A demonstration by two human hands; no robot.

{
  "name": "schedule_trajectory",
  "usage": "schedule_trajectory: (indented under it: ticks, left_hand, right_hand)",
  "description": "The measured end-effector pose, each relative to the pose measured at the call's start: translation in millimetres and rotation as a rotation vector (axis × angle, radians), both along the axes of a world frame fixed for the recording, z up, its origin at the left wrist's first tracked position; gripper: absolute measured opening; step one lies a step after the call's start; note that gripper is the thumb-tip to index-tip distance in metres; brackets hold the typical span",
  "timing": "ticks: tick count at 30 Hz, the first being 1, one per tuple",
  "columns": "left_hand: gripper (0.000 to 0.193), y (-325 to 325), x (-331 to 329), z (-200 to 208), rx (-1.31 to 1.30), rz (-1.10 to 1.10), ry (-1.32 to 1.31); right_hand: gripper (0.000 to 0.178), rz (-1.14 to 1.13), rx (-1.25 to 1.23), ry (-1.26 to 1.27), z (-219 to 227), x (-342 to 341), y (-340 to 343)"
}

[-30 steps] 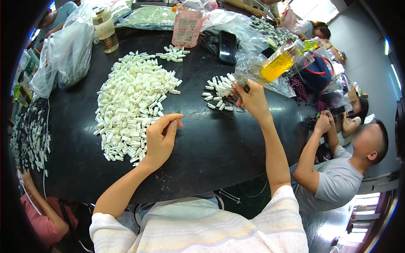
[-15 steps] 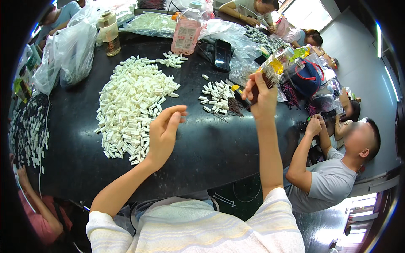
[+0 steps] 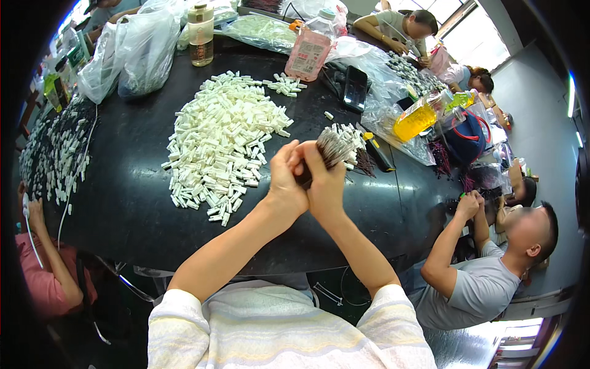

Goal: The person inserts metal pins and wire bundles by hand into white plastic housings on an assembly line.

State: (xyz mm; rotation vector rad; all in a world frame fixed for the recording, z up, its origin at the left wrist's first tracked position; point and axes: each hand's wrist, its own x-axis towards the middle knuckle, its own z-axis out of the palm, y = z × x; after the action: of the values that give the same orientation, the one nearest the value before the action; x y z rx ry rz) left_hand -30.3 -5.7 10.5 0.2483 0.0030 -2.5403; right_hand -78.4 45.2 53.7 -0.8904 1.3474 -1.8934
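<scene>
My right hand point(image 3: 327, 192) is wrapped round a thick bundle of thin dark wires point(image 3: 332, 150) with silvery tips fanning out at the top. Against it presses my left hand point(image 3: 286, 179), its fingers curled about the bundle's lower dark end, partly hidden. Left of my hands spreads a large heap of small white connector housings point(image 3: 224, 138). Behind the bundle, partly covered by it, lie more white pieces and loose dark wires point(image 3: 365, 162). A black and yellow cutter knife point(image 3: 378, 152) rests just to the right.
At the back stand a pink bottle point(image 3: 307, 55), a brown-tinted bottle point(image 3: 201, 37) and white plastic bags point(image 3: 144, 52). A phone point(image 3: 355, 88) and a yellow liquid bottle point(image 3: 418, 117) lie further right. Co-workers sit around the black table point(image 3: 132, 203), one in grey point(image 3: 485, 277) at right.
My right hand has come down and left with the wire bundle. My left hand has moved right to meet it and closed on its lower end. The whole view has shifted slightly.
</scene>
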Motion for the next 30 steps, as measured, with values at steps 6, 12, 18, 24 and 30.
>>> schedule_trajectory:
  ticks: [6,12,18,24,30]
  left_hand:
    - [0.039,-2.7,23.5,6.4,-0.19,-0.083,-0.314]
    - [0.019,-53.0,72.6,27.4,-1.191,0.337,-0.893]
    - [0.012,-69.3,85.5,23.6,-2.192,0.417,-1.147]
    - [0.008,-71.6,68.0,20.9,-2.544,0.221,-1.251]
    - [0.007,-72.9,58.2,21.1,-2.63,0.11,-1.181]
  right_hand:
    - [0.023,-0.029,0.077,0.591,-33.8,-0.8,10.7]
    - [0.018,0.246,0.172,-0.094,-27.6,-47.2,17.2]
    - [0.01,0.289,0.287,-0.156,-39.4,-64.3,18.2]
    - [0.008,0.216,0.329,0.169,-43.2,-53.5,25.5]
    - [0.011,0.266,0.281,0.353,-43.9,-38.6,34.8]
